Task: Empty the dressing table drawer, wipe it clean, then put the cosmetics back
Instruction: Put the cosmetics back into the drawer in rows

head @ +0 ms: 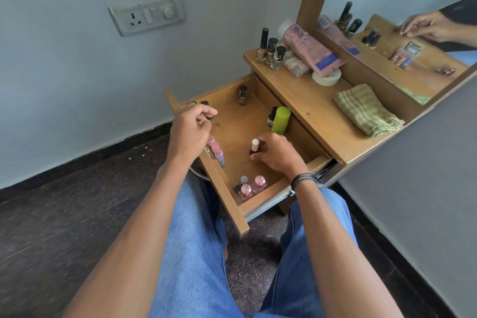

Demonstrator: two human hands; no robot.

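Standing upright near the middle of the open drawer (219,188), the white-capped bottle (255,145) looks like nail polish. I judge it small, light and probably glass, so it is hard and smooth, and apt to slip or chip if knocked. The best hold is likely round its dark body below the cap, where the right hand (278,157) curls its fingers about it. The left hand (190,128) hovers with bent fingers over dark-capped bottles (205,103) in the far-left corner — whether it pinches one I cannot tell. Pink-capped bottles (252,186) cluster at the near corner, a green tube (281,120) stands by the right wall, and a folded cloth (366,110) lies on the tabletop (304,100).
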